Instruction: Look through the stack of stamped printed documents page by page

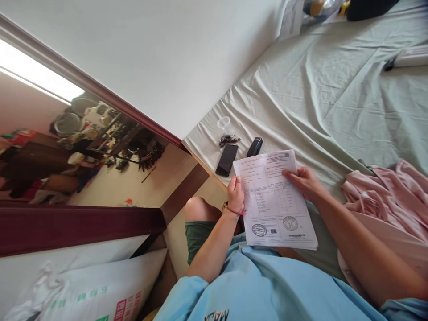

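A thin stack of printed papers (267,191) is held up above my lap, its top sheet bearing tables, two round stamps, a small QR code and a barcode. My left hand (236,195) grips the left edge, with a red string around its wrist. On the right edge, my right hand (305,180) pinches the stack, thumb on top of the sheet. Just beyond the papers lie a black stapler (254,147) and a dark smartphone (227,159). Behind the phone are a clear plastic container (224,122) and a small dark heap (228,140) that I cannot make out.
A wrinkled pale green sheet (354,102) covers the surface ahead. Pink cloth (384,191) lies at the right, and a white roll-like object (409,58) farther back. A white wall (160,58) and a doorway stand left; a white sack (100,285) is at lower left.
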`<state>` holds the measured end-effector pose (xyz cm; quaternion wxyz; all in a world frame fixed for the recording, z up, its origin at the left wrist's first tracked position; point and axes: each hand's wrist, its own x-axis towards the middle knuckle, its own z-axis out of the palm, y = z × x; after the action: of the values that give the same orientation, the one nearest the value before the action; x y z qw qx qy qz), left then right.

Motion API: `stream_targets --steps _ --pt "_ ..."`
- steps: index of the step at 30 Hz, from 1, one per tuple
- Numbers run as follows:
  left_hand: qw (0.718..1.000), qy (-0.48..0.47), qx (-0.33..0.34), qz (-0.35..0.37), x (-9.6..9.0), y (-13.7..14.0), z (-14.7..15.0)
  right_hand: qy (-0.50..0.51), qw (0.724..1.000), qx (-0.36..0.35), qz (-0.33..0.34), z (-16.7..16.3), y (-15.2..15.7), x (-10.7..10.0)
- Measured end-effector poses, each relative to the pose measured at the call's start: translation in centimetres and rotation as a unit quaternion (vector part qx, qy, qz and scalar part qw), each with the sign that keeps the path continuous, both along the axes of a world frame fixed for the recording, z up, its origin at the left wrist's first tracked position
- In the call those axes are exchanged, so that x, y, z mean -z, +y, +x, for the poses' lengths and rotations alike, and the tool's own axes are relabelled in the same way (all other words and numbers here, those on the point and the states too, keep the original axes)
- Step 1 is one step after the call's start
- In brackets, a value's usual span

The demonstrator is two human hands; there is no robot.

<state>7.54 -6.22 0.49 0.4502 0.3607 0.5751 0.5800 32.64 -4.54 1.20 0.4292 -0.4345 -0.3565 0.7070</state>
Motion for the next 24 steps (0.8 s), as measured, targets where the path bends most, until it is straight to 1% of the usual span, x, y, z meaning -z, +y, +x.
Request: stream_targets --steps 2,3,5,7,9,12,14,16,18,20,22,24 --pt "0.999 -0.038 0.01 -0.002 -0.1 -0.5 0.1 -0.009 1.0 0.01 -0.019 0.0 0.0 0.4" --pt "0.998 -0.059 0.027 -0.009 -0.3 -0.9 0.0 -0.008 1.0 0.02 -0.018 0.0 0.0 0.5" --pt "0.991 -0.088 0.093 -0.04 -0.6 -1.8 -0.3 -0.004 0.999 0.043 -0.006 0.0 0.1 0.5" --pt "0.981 -0.093 0.151 -0.08 -0.8 -2.7 -0.7 -0.009 0.998 0.053 0.008 0.0 0.2 0.3" --pt "0.976 -0.073 0.175 -0.112 -0.9 -3.3 -1.0 -0.012 0.999 0.048 0.012 0.0 0.2 0.2" --pt "0.978 -0.043 0.166 -0.117 -0.7 -3.4 -0.8 0.022 0.998 0.056 0.016 0.1 0.2 0.1" --pt "0.981 -0.048 0.152 -0.106 -0.6 -3.1 -0.5 0.043 0.997 0.069 0.02 0.1 0.2 0.3" --pt "0.986 -0.063 0.128 -0.091 -0.5 -2.8 -0.3 0.037 0.996 0.071 0.025 0.1 0.3 0.5" --pt "0.99 -0.072 0.096 -0.075 -0.5 -2.6 -0.1 -0.009 0.997 0.071 0.038 0.1 0.4 0.7" --pt "0.993 -0.065 0.073 -0.067 -0.3 -2.6 0.0 -0.084 0.992 0.07 0.064 0.0 0.5 0.9" --pt "0.995 -0.044 0.061 -0.065 0.2 -2.7 -0.1 -0.156 0.981 0.071 0.094 0.0 0.5 1.1" --pt "0.997 -0.008 0.048 -0.058 0.9 -2.9 -0.3 -0.198 0.97 0.075 0.115 -0.1 0.5 1.1"
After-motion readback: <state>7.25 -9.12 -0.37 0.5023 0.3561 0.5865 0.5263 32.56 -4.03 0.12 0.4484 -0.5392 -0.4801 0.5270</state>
